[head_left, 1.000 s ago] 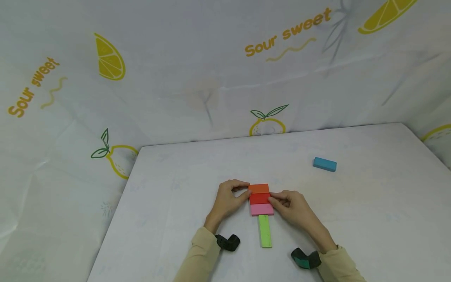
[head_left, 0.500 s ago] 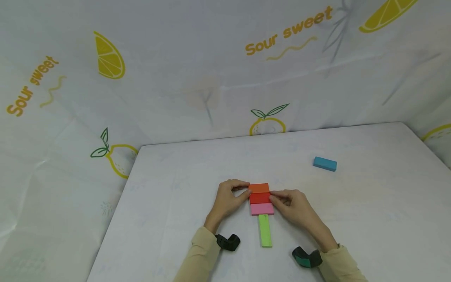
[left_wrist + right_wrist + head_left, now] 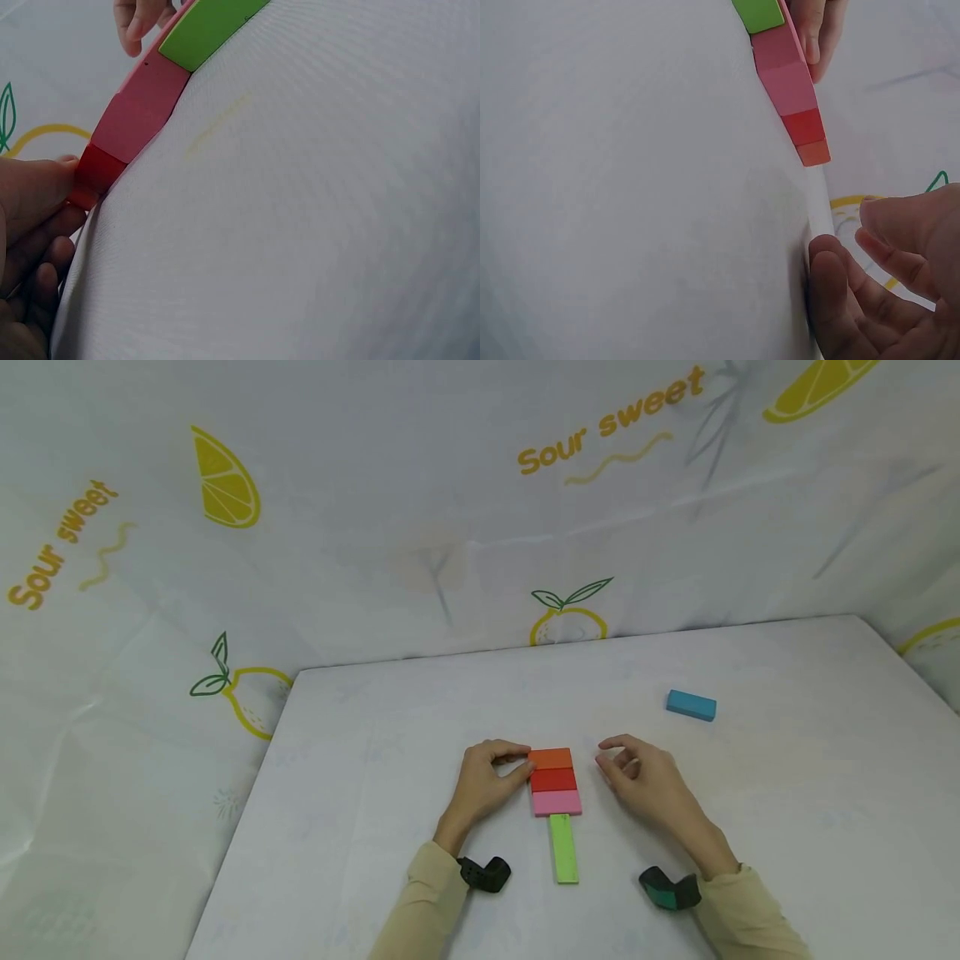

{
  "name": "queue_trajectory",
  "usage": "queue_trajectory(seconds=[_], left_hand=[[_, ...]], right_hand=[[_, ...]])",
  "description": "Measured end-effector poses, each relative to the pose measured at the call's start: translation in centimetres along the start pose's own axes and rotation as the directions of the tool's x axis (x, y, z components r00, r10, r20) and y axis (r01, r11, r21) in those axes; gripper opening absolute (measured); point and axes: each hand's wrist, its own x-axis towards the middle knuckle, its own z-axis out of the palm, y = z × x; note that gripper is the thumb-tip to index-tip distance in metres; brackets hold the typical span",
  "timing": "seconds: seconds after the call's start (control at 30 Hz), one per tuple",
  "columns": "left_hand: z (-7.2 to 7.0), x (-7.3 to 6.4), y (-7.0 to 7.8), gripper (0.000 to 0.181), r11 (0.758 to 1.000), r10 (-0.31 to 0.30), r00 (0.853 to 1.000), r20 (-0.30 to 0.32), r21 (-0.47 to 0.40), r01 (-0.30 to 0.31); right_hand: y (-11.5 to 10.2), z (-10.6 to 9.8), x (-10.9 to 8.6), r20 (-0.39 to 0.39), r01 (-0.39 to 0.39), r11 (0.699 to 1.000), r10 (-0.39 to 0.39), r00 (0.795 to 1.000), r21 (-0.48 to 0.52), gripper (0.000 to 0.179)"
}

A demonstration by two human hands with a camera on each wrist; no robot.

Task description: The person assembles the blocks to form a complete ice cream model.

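Observation:
Orange (image 3: 552,758), red (image 3: 553,779) and pink (image 3: 557,802) blocks lie side by side in a row on the table, long edges together. Below the pink one, a green block (image 3: 564,849) points toward the person like a stem. My left hand (image 3: 483,783) pinches the left end of the orange block between thumb and forefinger, the thumb also right at the red one. To the right of the row, my right hand (image 3: 651,781) is apart from the blocks, fingers loosely bent and holding nothing. The right wrist view shows a gap between its fingers (image 3: 829,281) and the row.
A blue block (image 3: 692,705) lies alone farther back on the right of the white table (image 3: 360,760). Behind the table hangs a pale cloth (image 3: 360,527) with lemon prints. Both wrists carry dark cameras near the cuffs.
My right hand has let go of the right end of the red block and moved away to the right. The left hand and the blocks stay in place.

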Motion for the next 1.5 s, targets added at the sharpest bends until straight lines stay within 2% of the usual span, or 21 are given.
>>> queue_trajectory(seconds=[0.27, 0.57, 0.8, 1.13, 1.5], left_hand=[[0.0, 0.0, -0.1, 0.025, 1.0, 0.002, 1.0, 0.005, 0.009, -0.002], [0.0, 0.1, 0.0, 0.026, 1.0, -0.005, 1.0, 0.016, -0.014, 0.005], [0.1, 0.0, -0.1, 0.026, 1.0, -0.005, 1.0, 0.019, -0.008, 0.005], [0.3, -0.1, -0.2, 0.025, 1.0, -0.003, 1.0, 0.009, -0.013, 0.003], [0.0, -0.1, -0.1, 0.025, 1.0, 0.017, 1.0, -0.001, 0.008, -0.017]], right_hand=[[1.4, -1.7, 0.5, -0.041, 0.019, 0.999, -0.021, 0.999, -0.037, 0.03], [4.2, -4.7, 1.6, -0.167, 0.069, 0.995, -0.08, 0.983, -0.068, 0.03], [5.5, -6.2, 1.7, -0.177, 0.033, 0.996, -0.047, 0.983, -0.08, 0.039], [7.0, -7.2, 2.0, -0.201, -0.021, 0.993, -0.003, 0.98, -0.117, 0.04], [8.2, -7.9, 3.2, -0.144, -0.125, 0.975, 0.099, 0.985, -0.185, 0.057]])
